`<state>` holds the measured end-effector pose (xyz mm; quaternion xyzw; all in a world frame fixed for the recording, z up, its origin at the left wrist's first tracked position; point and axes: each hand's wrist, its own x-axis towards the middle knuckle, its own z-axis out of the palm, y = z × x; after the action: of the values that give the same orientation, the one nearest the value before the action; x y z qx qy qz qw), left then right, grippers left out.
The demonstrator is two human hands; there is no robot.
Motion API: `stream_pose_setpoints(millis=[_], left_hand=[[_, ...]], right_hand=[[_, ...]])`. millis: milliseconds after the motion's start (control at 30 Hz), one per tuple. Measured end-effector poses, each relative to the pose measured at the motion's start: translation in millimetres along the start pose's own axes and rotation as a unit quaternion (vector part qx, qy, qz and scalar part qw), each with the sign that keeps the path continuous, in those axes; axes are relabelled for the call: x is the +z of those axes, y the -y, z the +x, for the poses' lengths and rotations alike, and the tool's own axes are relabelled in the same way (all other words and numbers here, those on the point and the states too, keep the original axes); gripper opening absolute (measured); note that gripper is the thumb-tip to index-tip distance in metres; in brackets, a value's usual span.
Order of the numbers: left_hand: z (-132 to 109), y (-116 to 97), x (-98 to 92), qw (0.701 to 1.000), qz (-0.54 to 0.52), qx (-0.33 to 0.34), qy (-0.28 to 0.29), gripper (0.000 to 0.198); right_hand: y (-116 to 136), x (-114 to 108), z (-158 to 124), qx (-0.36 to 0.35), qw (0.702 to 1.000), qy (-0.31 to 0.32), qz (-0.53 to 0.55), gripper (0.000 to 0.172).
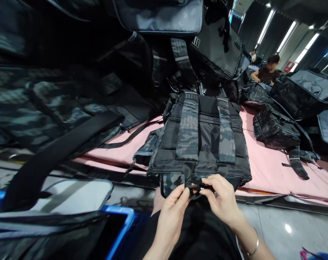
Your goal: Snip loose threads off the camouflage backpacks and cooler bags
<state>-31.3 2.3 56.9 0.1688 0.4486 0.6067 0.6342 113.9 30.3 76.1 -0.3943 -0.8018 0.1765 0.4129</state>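
Note:
A dark camouflage backpack (207, 133) lies in front of me with its two padded shoulder straps (189, 130) facing up. Its near edge hangs slightly over the side of the pink-covered table. At that edge my left hand (174, 206) pinches a black webbing strap (190, 177) between thumb and fingers. Close on the right, my right hand (220, 196) grips a small black piece on the same strap, with a bit of shine on it. It looks like a buckle, but the fingers cover most of it.
More camouflage bags (58, 97) pile up on the left and behind. A smaller dark bag (276, 126) sits on the pink cloth (272, 162) at right. Below left stands a blue crate (126, 216). Another person (267, 74) works in the back right.

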Motion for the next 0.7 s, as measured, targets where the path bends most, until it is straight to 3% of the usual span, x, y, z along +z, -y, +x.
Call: stream_pose_setpoints(millis=[333,500,600,667,700], left_hand=[[5,6,-7.7,0.997,0.066,0.032,-0.001,0.043],[5,11,-10.6,0.988,0.132,0.073,-0.024,0.047],[1,13,-10.1,0.947,0.228,0.206,-0.095,0.043],[-3,10,-5.8,0.883,0.308,0.338,-0.108,0.036],[-4,7,-2.1,0.841,0.352,0.402,-0.085,0.031]], right_hand=[[2,5,-1,-0.014,0.999,-0.022,-0.027,0.013],[-1,-2,-18,0.106,0.984,-0.123,0.069,0.010],[-12,-13,-34,0.209,0.941,-0.232,0.134,0.015],[-21,-19,-44,0.254,0.912,-0.275,0.169,0.020],[-25,-22,-48,0.269,0.901,-0.286,0.183,0.022]])
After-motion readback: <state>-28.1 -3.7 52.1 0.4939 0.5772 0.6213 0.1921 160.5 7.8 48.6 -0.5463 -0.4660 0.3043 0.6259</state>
